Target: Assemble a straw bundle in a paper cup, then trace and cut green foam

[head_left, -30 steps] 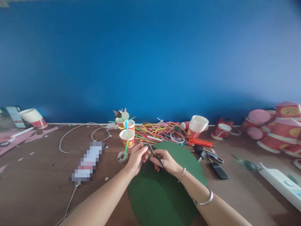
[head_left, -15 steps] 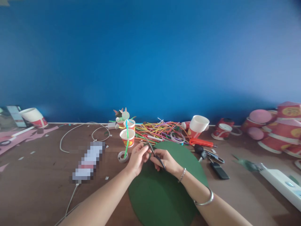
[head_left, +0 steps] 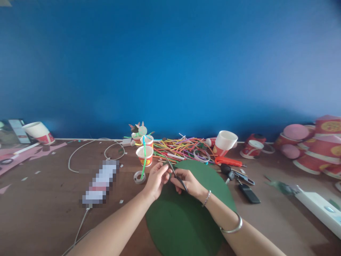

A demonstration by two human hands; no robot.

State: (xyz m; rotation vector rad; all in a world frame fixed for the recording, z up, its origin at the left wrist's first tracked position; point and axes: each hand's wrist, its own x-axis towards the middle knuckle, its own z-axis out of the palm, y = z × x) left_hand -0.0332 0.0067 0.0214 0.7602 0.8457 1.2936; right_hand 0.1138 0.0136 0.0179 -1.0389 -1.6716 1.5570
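A pair of scissors with dark handles (head_left: 182, 184) is in my right hand (head_left: 190, 181), its fingers wrapped round the loops. The blades point away and to the left, reaching past the fingertips of my left hand (head_left: 156, 180). Thumb and fingers of that left hand are pinched at the far edge of a large rounded dark green sheet (head_left: 191, 224), where a small green bit shows above them. Both hands are over the sheet, which lies flat on the table. My fingers hide the exact place where blades and sheet meet.
Behind my hands lies a heap of coloured sticks (head_left: 183, 147). Paper cups (head_left: 144, 156) and a tape roll (head_left: 139, 177) stand left of it. An orange-handled tool (head_left: 229, 161), keys (head_left: 229, 173) and a white power strip (head_left: 319, 209) lie right. A blurred-out phone (head_left: 100, 183) lies left.
Almost nothing differs. Both hands and the scissors stay in the same place, and the whole view has shifted very slightly.
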